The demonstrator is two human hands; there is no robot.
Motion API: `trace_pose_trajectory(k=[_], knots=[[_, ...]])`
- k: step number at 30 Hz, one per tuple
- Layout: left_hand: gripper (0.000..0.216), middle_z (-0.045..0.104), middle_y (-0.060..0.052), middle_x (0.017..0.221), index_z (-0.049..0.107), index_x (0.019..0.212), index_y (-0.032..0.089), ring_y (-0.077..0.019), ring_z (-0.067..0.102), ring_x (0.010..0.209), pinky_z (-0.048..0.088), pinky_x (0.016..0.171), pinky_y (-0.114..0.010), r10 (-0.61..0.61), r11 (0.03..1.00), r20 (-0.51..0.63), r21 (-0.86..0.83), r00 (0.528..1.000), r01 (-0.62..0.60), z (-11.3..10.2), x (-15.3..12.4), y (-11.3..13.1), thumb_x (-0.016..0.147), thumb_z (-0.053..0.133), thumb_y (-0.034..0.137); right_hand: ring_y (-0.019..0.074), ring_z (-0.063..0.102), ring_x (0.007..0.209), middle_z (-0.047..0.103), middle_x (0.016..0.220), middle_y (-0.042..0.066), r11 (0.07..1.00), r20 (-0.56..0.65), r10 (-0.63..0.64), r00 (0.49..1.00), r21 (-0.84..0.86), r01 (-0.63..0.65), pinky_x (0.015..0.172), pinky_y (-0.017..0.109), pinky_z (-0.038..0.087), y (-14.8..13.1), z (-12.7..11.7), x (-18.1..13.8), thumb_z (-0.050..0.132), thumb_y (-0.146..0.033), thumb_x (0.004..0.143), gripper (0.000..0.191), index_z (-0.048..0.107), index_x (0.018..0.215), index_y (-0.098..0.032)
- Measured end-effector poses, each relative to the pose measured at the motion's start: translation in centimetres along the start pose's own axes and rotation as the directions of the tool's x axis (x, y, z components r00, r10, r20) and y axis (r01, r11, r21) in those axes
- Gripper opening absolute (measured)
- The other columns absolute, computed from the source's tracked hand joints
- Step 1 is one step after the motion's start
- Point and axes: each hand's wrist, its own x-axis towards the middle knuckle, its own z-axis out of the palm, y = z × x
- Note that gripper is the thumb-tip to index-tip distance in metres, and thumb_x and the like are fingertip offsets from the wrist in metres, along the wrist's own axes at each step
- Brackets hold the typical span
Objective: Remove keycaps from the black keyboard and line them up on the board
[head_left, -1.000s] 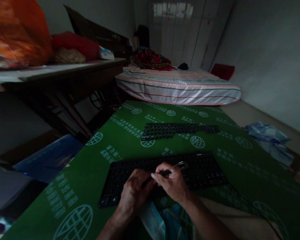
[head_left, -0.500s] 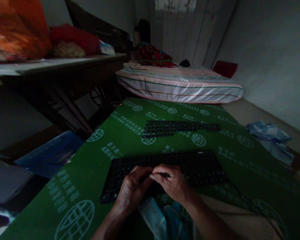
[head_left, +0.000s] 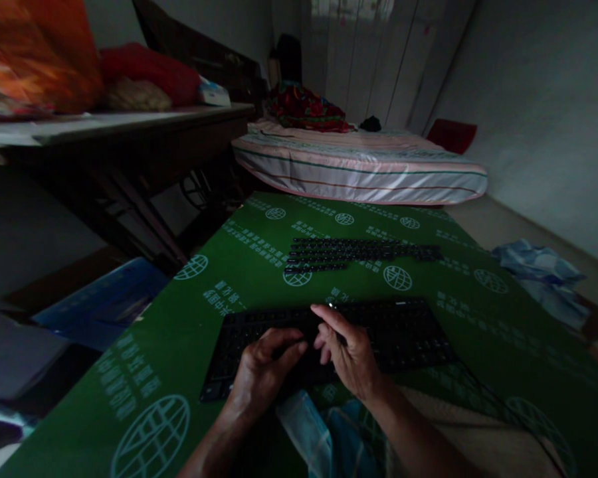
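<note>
One green printed desk (head_left: 179, 345) lies below the fingers (head_left: 331, 317), striped bed (head_left: 359, 174) beyond. Long black keyboard (head_left: 403, 338) sits under curled left hand (head_left: 263, 365) and half-spread right hand (head_left: 349, 348), grips unclear.

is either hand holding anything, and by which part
Cannot be told: a bright glint shows by the right hand; the left hand shows no clear hold.

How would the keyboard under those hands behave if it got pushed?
The keyboard would probably slide rather than roll or tip, since it lies flat on the table. It looks stiff, its far edge running nearly straight. The cable trailing from its right end might drag.
</note>
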Motion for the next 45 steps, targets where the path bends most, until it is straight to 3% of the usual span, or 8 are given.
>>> trace_pose_trajectory(k=[3, 6, 13, 26, 35, 40, 45], knots=[[0.022, 0.07, -0.003, 0.082, 0.07, 0.085, 0.019, -0.0184, 0.065, 0.075, 0.051, 0.065, -0.025, -0.013, 0.999, 0.0, -0.042, 1.0, 0.013, 0.0, 0.1, -0.1, 0.073, 0.063, 0.036, 0.0103, 0.063, 0.066, 0.067, 0.082, 0.003, 0.984, 0.026, -0.149, 0.989, -0.098, 0.151, 0.062, 0.02, 0.052, -0.1, 0.0, 0.1, 0.042, -0.019, 0.089, 0.029, 0.059, 0.114, -0.022], [0.02, 0.071, -0.003, 0.084, 0.07, 0.086, 0.02, -0.019, 0.066, 0.078, 0.051, 0.069, -0.026, -0.015, 0.995, 0.003, -0.097, 1.0, 0.016, 0.1, 0.1, -0.3, 0.073, 0.063, 0.034, 0.0138, 0.064, 0.085, 0.068, 0.092, 0.005, 0.94, 0.065, -0.269, 0.961, -0.198, 0.277, 0.077, 0.024, 0.052, -0.5, 0.1, 0.3, 0.046, -0.013, 0.086, 0.025, 0.062, 0.104, -0.021], [0.017, 0.072, -0.001, 0.08, 0.069, 0.081, 0.019, -0.0178, 0.066, 0.076, 0.051, 0.067, -0.023, -0.057, 0.976, -0.015, -0.212, 0.998, 0.052, 0.0, 0.2, -0.3, 0.069, 0.067, 0.03, 0.0146, 0.061, 0.088, 0.066, 0.094, 0.005, 0.902, 0.11, -0.319, 0.941, -0.27, 0.337, 0.08, 0.026, 0.051, -0.6, 0.6, 0.1, 0.048, -0.005, 0.08, 0.028, 0.06, 0.1, -0.022], [0.017, 0.07, -0.001, 0.073, 0.067, 0.075, 0.017, -0.0177, 0.065, 0.07, 0.052, 0.06, -0.022, -0.092, 0.966, -0.029, -0.245, 0.995, 0.082, -0.1, 0.1, -0.2, 0.066, 0.068, 0.033, 0.016, 0.06, 0.088, 0.064, 0.093, 0.006, 0.899, 0.114, -0.3, 0.947, -0.297, 0.321, 0.079, 0.029, 0.051, -1.4, 0.9, 0.1, 0.048, -0.004, 0.079, 0.026, 0.056, 0.096, -0.022], [0.015, 0.071, -0.001, 0.074, 0.068, 0.078, 0.019, -0.0175, 0.066, 0.07, 0.053, 0.061, -0.022, -0.06, 0.974, 0.017, -0.218, 0.998, 0.062, -0.3, 0.0, -0.2, 0.07, 0.065, 0.032, 0.0143, 0.06, 0.08, 0.064, 0.085, 0.002, 0.935, 0.177, -0.192, 0.965, -0.265, 0.235, 0.072, 0.025, 0.05, -1.9, 0.6, 0.6, 0.049, -0.003, 0.074, 0.026, 0.056, 0.087, -0.024], [0.02, 0.072, -0.001, 0.08, 0.068, 0.086, 0.021, -0.0181, 0.068, 0.073, 0.053, 0.062, -0.023, -0.046, 0.994, -0.026, -0.099, 0.999, 0.043, -0.3, -0.1, -0.1, 0.072, 0.064, 0.033, 0.0143, 0.061, 0.074, 0.065, 0.08, 0.002, 0.924, 0.077, -0.12, 0.99, -0.357, 0.139, 0.068, 0.024, 0.049, -0.8, -2.2, 2.6, 0.056, -0.009, 0.073, 0.017, 0.058, 0.085, -0.021], [0.015, 0.071, 0.0, 0.079, 0.069, 0.084, 0.023, -0.017, 0.067, 0.075, 0.053, 0.067, -0.023, 0.03, 0.999, -0.004, 0.024, 1.0, -0.03, -0.2, -0.1, -0.2, 0.074, 0.062, 0.031, 0.016, 0.063, 0.073, 0.066, 0.076, 0.001, 0.88, -0.048, -0.028, 0.998, -0.475, 0.002, 0.067, 0.026, 0.049, 3.4, -7.2, 7.0, 0.06, -0.015, 0.069, 0.013, 0.059, 0.081, -0.02]])
